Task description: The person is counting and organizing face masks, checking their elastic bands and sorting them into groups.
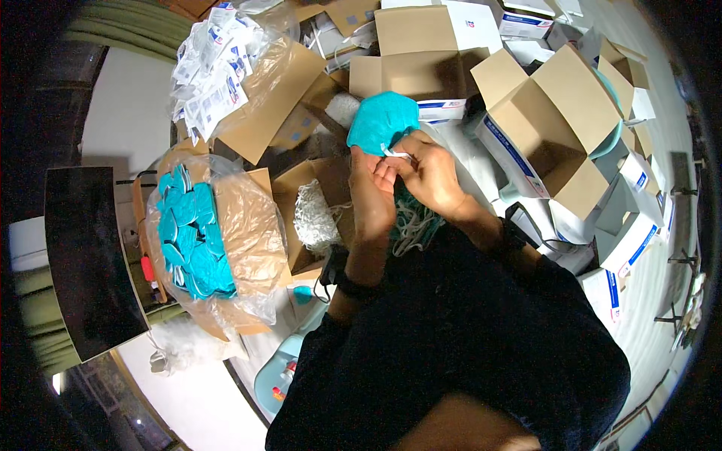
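A teal face mask (383, 120) is held up in front of me, its wide side facing away from my wrists. My left hand (372, 192) supports its lower edge from below, fingers curled in. On the other side, my right hand (432, 169) pinches a white strap (398, 155) at the mask's lower rim. Beneath my hands lies a heap of teal masks with pale straps (410, 222), partly hidden by my arms. Left of my left hand, a cardboard box holds a bundle of white elastic straps (316, 214).
A plastic-lined carton at left holds many teal masks (192, 240). Beyond it is a bag of white printed packets (218, 68). Open cartons (549, 124) stand at the far side and right, with white boxes (624, 225) beyond. A pale blue tub (274, 368) sits near my left elbow.
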The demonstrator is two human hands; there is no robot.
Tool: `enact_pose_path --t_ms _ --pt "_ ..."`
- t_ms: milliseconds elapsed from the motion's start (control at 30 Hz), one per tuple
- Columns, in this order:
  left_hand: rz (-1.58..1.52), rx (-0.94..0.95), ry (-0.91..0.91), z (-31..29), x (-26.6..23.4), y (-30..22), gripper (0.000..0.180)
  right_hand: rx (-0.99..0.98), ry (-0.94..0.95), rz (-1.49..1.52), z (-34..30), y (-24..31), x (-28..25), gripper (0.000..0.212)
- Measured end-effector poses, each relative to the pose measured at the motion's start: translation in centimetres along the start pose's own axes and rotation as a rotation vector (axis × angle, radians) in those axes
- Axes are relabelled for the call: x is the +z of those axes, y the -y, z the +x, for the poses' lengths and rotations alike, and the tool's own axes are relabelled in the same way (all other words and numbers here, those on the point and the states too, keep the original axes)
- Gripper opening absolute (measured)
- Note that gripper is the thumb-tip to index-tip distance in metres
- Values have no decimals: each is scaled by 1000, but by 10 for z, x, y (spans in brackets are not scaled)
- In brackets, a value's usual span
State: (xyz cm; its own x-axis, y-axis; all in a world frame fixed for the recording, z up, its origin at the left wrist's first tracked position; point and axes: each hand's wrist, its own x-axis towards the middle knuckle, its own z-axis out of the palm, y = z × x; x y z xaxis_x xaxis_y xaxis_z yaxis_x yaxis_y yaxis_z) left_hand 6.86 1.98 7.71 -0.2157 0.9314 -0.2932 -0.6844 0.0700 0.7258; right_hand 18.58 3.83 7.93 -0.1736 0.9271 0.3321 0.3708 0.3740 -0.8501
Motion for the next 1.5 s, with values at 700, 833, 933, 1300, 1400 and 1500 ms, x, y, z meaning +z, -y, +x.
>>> enact_pose_path --t_ms 700,833,933,1300,1400,1500 --pt "225 -10 98 -7 -18 -24 21 352 -52 544 21 -81 -23 21" --pt "-10 -191 97 5 -26 -12 26 601 295 1017 18 -31 -24 12" --pt "52 -175 64 2 -30 -11 25 621 379 766 18 -15 -28 12" --pt "-20 -223 178 -6 -34 0 33 396 144 423 14 -73 -28 11" --pt "-59 -287 232 -22 -20 -13 34 401 -57 217 20 -127 -48 10" --pt "-373 -551 329 -12 -42 -13 32 331 169 595 10 -76 -46 32"
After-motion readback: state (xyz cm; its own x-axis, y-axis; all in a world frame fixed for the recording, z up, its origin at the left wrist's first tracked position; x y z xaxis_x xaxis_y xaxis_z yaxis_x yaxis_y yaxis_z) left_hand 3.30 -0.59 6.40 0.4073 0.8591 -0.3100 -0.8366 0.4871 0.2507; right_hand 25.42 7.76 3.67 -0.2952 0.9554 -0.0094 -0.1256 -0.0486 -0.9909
